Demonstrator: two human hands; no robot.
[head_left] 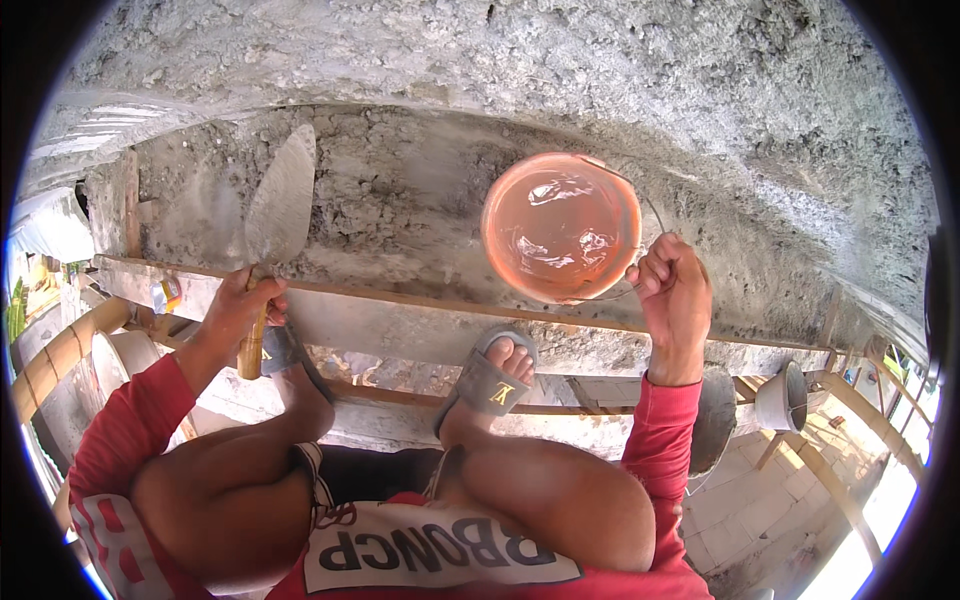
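Observation:
My left hand is closed round the wooden handle of a trowel. Its pointed blade, coated grey, aims away from me over the rough cement ledge. Pinched in my right hand is the thin wire handle of an orange bucket, gripped at the bucket's right side. Pinkish, shiny liquid fills the bucket, and light glints off its surface. The bucket appears over the ledge, near the rough wall; whether it rests there or hangs cannot be told.
A rough grey plastered wall rises ahead. A wooden plank runs along the ledge in front of my sandalled feet. Bamboo poles stand at both sides. Two grey buckets are at the lower right, above a block-paved floor.

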